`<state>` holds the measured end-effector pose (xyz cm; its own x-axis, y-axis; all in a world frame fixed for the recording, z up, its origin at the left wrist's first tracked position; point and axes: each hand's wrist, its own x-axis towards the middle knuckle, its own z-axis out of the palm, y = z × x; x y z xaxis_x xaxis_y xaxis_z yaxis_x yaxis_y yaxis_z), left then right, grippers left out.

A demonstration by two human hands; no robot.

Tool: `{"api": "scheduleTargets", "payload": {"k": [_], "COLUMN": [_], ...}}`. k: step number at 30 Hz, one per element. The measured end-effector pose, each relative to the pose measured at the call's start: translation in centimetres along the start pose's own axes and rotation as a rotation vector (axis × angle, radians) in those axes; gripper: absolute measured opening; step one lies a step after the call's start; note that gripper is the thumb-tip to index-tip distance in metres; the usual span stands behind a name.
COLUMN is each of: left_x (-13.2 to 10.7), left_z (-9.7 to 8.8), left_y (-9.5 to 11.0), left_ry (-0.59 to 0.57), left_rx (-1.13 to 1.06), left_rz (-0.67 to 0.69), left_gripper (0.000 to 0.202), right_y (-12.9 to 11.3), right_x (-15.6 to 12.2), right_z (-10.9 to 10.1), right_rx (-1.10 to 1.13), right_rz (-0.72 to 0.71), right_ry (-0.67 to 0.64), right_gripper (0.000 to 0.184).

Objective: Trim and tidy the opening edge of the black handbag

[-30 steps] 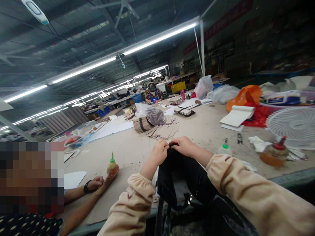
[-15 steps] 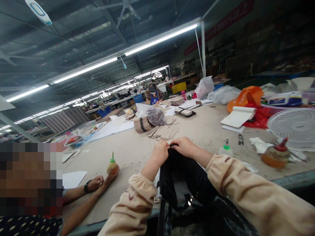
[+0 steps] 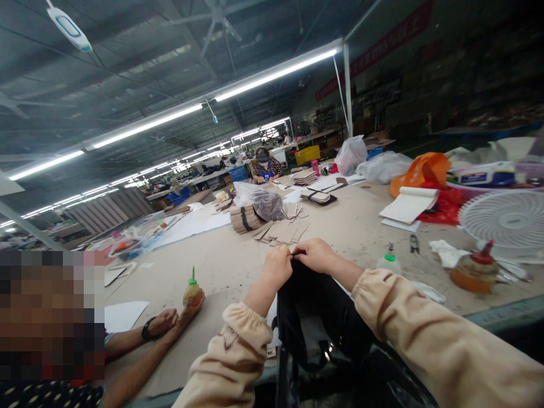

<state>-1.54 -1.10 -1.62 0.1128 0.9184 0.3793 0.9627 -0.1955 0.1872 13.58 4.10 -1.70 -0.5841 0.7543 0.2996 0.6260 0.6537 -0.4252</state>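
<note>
A black fabric bag (image 3: 317, 317) stands at the near edge of the long worktable (image 3: 352, 226). Both of my hands grip its top edge. My left hand (image 3: 277, 266) is closed in a pinch on the left part of that edge. My right hand (image 3: 314, 255) is closed on the edge right beside it, the two hands touching. Beige sleeves cover both my forearms. The bag's lower part hangs over the table edge with a metal buckle (image 3: 326, 355) showing.
A person on my left rests their arms on the table, one hand (image 3: 193, 300) around a small glue bottle (image 3: 192, 290). Stacked card pieces (image 3: 276, 225), a white glue bottle (image 3: 389, 259), a brown jar (image 3: 476, 271), a white fan (image 3: 505, 218) and a paper pad (image 3: 408, 204) lie around. Another person (image 3: 266, 165) works far off.
My hands have stayed on the bag's top edge, shifting only slightly. The view has tilted a little. The neighbour's near hand has opened somewhat.
</note>
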Motion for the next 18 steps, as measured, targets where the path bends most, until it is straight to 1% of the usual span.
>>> {"api": "scheduleTargets", "payload": {"k": [6, 13, 15, 18], "left_x": [0.11, 0.24, 0.33, 0.54], "left_z": [0.12, 0.36, 0.49, 0.71], "left_y": [0.08, -0.23, -0.34, -0.49], "left_ry": [0.006, 0.024, 0.033, 0.02], "left_rx": [-0.012, -0.076, -0.109, -0.145], "left_rz": [-0.02, -0.084, -0.088, -0.048], "left_gripper": [0.009, 0.009, 0.015, 0.025], "right_y": [-0.23, -0.57, -0.56, -0.33], "right_x": [0.04, 0.0, -0.04, -0.11], "right_z": [-0.05, -0.1, -0.09, -0.03], "right_rx": [-0.017, -0.002, 0.007, 0.041], "right_rz": [0.023, 0.039, 0.045, 0.044], "right_ry": [-0.007, 0.006, 0.005, -0.009], "right_gripper": [0.021, 0.02, 0.02, 0.021]}}
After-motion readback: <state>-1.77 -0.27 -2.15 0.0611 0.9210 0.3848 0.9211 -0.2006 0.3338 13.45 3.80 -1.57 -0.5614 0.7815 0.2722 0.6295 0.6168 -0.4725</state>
